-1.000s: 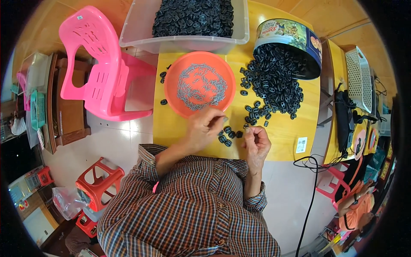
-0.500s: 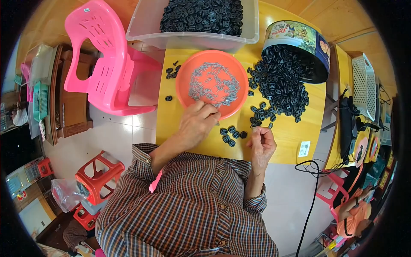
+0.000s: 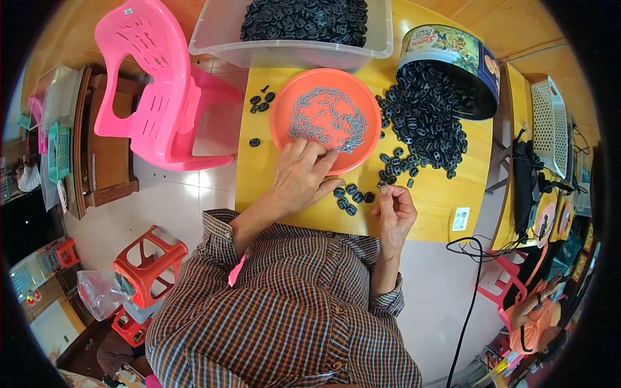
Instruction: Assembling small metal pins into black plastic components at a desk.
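Observation:
An orange-red round plate [image 3: 279, 139] lies on the yellow table, with many small grey screws [image 3: 349, 123] spread in a ring on it. My left hand [image 3: 301, 173] reaches over the plate's near rim, fingertips down among the screws and thumb held apart. I cannot make out any screw in its fingers. To the right, my right hand [image 3: 396, 210] pinches a small black oval piece [image 3: 381, 183] between thumb and fingertips, partly hidden by them. Between my hands sits a small group of black two-holed oval pieces [image 3: 350, 189]. A big heap of black pieces [image 3: 424, 126] spills from a tipped round tin [image 3: 485, 71].
A clear plastic bin [image 3: 294, 53] full of black pieces stands at the table's far side. A few loose pieces [image 3: 255, 142] lie left of the plate. A pink chair [image 3: 162, 97] and a red stool [image 3: 150, 265] are on the left. A black cable [image 3: 475, 291] hangs at right.
My left hand's fingers have moved farther over the plate, and the thumb has come away from them. The plate has shifted slightly right. My right hand stays in nearly the same place.

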Motion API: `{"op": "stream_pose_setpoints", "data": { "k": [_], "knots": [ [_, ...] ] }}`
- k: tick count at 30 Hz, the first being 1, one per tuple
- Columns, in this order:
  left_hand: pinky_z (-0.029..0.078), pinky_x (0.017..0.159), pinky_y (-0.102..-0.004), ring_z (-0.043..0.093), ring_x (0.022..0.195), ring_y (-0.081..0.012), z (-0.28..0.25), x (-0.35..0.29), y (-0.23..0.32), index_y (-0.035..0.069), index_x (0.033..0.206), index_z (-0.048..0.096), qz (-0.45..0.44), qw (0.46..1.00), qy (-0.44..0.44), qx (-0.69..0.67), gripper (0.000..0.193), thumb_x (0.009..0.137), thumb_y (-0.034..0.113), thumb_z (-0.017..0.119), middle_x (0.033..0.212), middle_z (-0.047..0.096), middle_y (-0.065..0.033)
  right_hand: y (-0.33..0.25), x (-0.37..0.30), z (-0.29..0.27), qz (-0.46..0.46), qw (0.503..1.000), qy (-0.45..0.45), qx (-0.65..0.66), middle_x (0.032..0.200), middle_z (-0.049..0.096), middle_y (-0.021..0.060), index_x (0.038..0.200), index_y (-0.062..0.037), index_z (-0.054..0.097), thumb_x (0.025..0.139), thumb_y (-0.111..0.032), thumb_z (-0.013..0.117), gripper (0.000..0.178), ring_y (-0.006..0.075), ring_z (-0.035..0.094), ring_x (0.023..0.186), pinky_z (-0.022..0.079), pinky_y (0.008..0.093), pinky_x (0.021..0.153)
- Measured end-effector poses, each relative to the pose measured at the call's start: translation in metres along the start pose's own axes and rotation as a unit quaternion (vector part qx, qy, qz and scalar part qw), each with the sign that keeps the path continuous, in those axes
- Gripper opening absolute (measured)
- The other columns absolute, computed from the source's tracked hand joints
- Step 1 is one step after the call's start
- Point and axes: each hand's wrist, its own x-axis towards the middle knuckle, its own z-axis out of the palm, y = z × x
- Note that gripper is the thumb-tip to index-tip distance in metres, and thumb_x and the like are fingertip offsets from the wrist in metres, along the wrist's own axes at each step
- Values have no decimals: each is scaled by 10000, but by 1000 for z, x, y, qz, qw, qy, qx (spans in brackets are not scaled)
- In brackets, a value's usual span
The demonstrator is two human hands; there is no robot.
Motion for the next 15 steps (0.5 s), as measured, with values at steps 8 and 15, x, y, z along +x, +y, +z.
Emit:
{"op": "stream_pose_setpoints", "data": {
  "k": [8, 15],
  "knots": [
    [376, 697, -382, 474, 858, -232, 6, 4, -4, 69, 1019, 641, 10, 1000, -4, 9, 431, 671, 301, 740, 898, 506, -55, 6, 1, -4, 14, 1000, -3, 11, 674, 545, -30, 854, -24, 574, 887, -159, 615, 145, 31, 470, 526, 398, 182, 482],
    [378, 684, -365, 481, 831, -222, 11, 0, -6, 72, 937, 663, 27, 999, 28, -4, 377, 640, 282, 765, 872, 513, -43, 4, 1, -4, 15, 1000, -6, 18, 654, 541, -25, 851, -18, 574, 893, -142, 601, 134, 35, 470, 521, 390, 179, 488]
  ]
}}
